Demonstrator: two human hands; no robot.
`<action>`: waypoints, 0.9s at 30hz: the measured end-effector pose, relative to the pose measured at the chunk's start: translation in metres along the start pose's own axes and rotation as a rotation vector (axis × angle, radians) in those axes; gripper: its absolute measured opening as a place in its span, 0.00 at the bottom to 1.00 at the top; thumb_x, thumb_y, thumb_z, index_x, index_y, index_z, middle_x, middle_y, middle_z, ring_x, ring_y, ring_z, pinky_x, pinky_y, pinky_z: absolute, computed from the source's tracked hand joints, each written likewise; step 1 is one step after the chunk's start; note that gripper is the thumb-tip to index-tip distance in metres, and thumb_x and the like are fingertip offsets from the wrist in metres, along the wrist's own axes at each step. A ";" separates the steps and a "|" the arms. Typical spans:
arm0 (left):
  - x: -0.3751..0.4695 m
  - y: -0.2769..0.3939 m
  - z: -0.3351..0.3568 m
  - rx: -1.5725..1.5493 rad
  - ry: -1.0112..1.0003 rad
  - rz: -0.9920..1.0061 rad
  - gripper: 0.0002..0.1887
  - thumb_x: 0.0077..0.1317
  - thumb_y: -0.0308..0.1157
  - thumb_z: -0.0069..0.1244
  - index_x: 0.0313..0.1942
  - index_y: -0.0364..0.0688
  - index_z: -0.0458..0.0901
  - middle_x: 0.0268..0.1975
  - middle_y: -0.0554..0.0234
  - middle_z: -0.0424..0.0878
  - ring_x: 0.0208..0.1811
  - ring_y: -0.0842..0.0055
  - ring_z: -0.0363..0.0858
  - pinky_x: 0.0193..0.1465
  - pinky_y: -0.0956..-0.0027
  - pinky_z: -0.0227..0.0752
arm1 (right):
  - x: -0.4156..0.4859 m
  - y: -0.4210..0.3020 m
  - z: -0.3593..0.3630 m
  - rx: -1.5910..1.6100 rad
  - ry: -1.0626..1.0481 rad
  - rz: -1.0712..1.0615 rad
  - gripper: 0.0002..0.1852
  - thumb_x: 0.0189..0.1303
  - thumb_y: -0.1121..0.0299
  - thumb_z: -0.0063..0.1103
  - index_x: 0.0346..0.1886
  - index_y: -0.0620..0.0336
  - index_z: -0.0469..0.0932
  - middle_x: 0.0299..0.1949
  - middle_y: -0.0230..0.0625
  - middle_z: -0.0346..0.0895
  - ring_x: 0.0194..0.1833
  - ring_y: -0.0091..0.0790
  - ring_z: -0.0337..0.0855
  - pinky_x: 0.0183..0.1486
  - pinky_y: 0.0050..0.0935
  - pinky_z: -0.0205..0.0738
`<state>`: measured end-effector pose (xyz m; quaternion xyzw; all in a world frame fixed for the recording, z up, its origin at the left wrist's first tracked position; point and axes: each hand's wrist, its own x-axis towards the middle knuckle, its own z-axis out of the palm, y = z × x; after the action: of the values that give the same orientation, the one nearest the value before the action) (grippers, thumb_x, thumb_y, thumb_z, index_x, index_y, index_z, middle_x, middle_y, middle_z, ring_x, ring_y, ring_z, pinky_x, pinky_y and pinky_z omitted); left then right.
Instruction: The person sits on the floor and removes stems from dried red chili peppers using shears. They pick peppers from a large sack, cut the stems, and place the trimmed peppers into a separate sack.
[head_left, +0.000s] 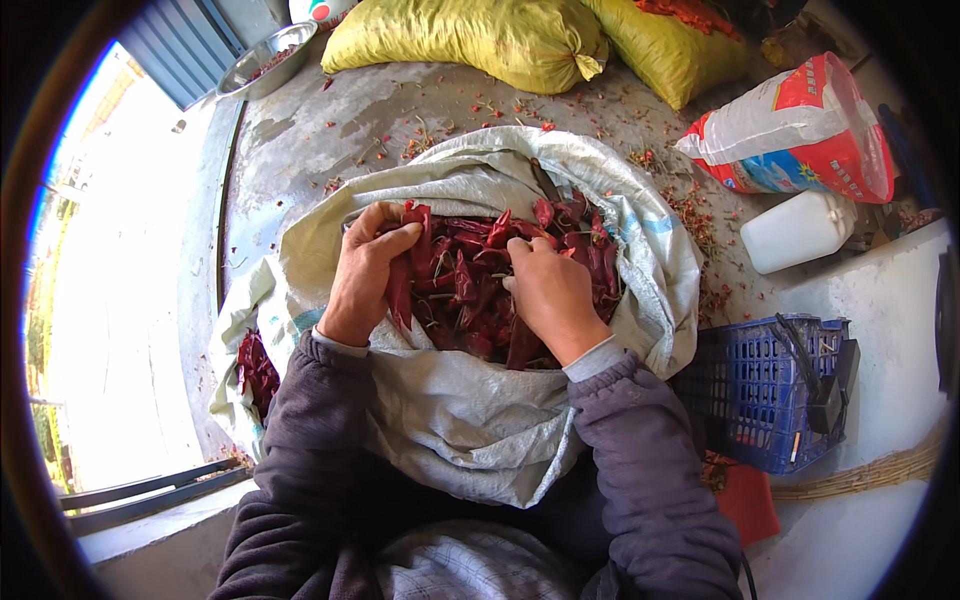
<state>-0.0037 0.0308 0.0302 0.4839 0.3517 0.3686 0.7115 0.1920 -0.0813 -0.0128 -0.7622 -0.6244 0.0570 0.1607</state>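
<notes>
A white woven sack (465, 405) with its rim rolled down stands open before me, full of dried red chili peppers (465, 281). My left hand (364, 274) is at the sack's left side, with dried red chilies (420, 240) pinched between thumb and fingers; more red pods lie against its palm. Over the right part of the heap is my right hand (555, 292), its fingers curled down among the peppers. Its fingertips touch the pods, but whether they grip one cannot be told. A dark stick-like thing (544, 180) rests by the sack's far inner edge.
A second sack (240, 300) with chilies is at the left. Yellow sacks (465, 37) and a metal bowl (266, 60) lie beyond. At the right are a red-and-white bag (787, 131), a white plastic jug (799, 231) and a blue plastic basket (761, 390). Chili scraps litter the concrete floor (300, 142).
</notes>
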 end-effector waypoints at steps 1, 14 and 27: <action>-0.001 0.001 -0.002 -0.022 0.034 0.008 0.06 0.73 0.26 0.55 0.47 0.37 0.81 0.38 0.68 0.83 0.35 0.84 0.82 0.42 0.77 0.80 | 0.001 -0.001 0.002 -0.012 0.020 -0.025 0.18 0.57 0.65 0.74 0.46 0.59 0.76 0.41 0.47 0.83 0.38 0.56 0.88 0.39 0.50 0.82; -0.007 -0.002 -0.002 0.220 -0.100 -0.001 0.12 0.67 0.20 0.59 0.50 0.34 0.82 0.36 0.66 0.81 0.33 0.82 0.79 0.39 0.77 0.75 | 0.007 0.004 -0.016 0.736 0.101 0.052 0.23 0.59 0.61 0.71 0.49 0.69 0.75 0.48 0.56 0.85 0.51 0.57 0.86 0.53 0.45 0.80; -0.015 0.001 0.013 0.425 -0.354 0.035 0.33 0.60 0.17 0.62 0.68 0.37 0.76 0.57 0.61 0.84 0.58 0.79 0.82 0.64 0.70 0.76 | 0.006 -0.011 -0.028 1.094 -0.198 -0.120 0.15 0.70 0.69 0.62 0.54 0.68 0.78 0.47 0.37 0.85 0.47 0.26 0.82 0.52 0.31 0.77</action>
<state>0.0003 0.0125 0.0372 0.6851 0.2831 0.2087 0.6379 0.1910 -0.0787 0.0182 -0.5217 -0.5582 0.4351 0.4764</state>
